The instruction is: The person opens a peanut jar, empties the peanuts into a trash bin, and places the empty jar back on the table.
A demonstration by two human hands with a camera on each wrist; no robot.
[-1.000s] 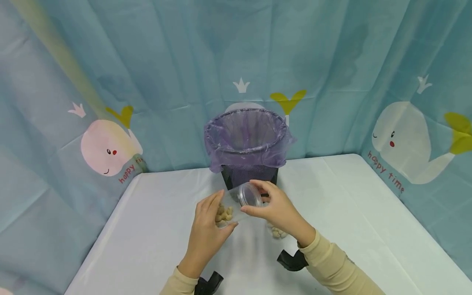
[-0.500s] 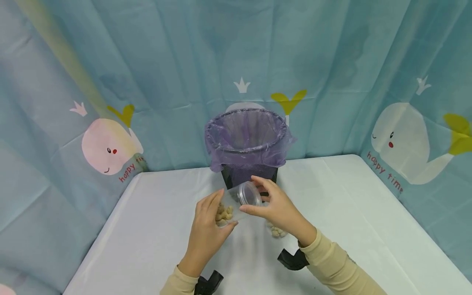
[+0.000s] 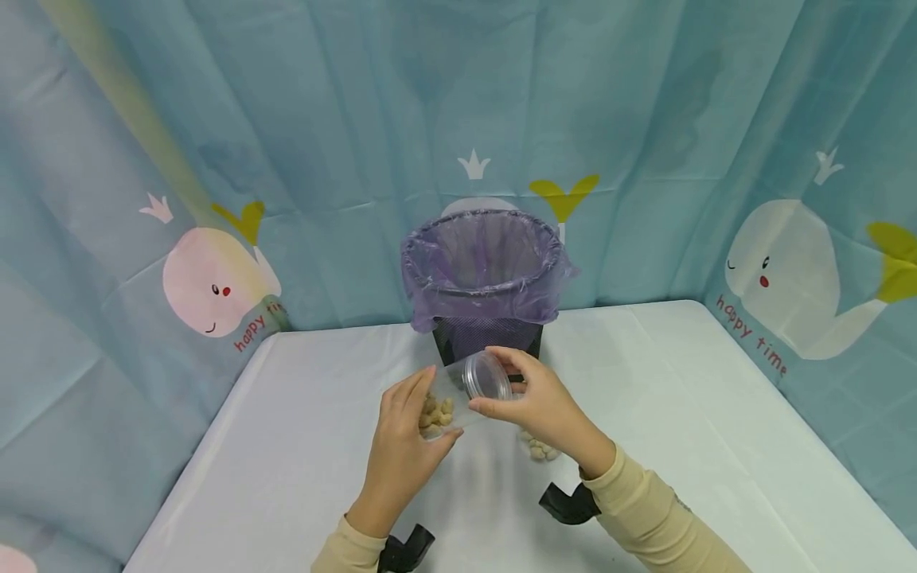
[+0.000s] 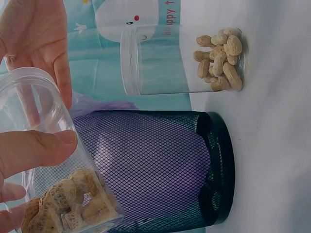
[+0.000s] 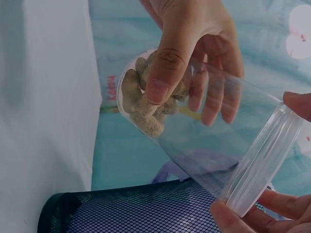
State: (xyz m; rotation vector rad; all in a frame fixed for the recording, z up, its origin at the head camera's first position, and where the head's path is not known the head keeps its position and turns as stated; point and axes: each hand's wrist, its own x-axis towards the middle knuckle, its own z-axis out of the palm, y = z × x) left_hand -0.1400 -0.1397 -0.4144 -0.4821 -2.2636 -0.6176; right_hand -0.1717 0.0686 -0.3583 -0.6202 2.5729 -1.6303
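My left hand (image 3: 404, 454) holds a clear plastic jar (image 4: 58, 121) round its body near the base. The jar is tilted, with its capped end up to the right, and several peanuts (image 5: 146, 111) in shells lie at its bottom. My right hand (image 3: 544, 410) grips the clear lid (image 5: 265, 160) at the jar's end between thumb and fingers. Whether the lid is screwed tight I cannot tell. A second clear jar (image 4: 165, 63), also holding peanuts, stands upright on the table; in the head view my right hand and wrist partly cover it.
Behind the hands stands a black mesh wastebasket (image 3: 487, 338) lined with a purple bag (image 3: 480, 306). The white table (image 3: 286, 446) ends at a blue curtain (image 3: 344, 159) with cartoon whales. Black mounts (image 3: 569, 503) sit at both wrists.
Both hands keep their hold on the jar and lid, almost still. The right fingers shift very slightly on the lid; the head view drifts a little.
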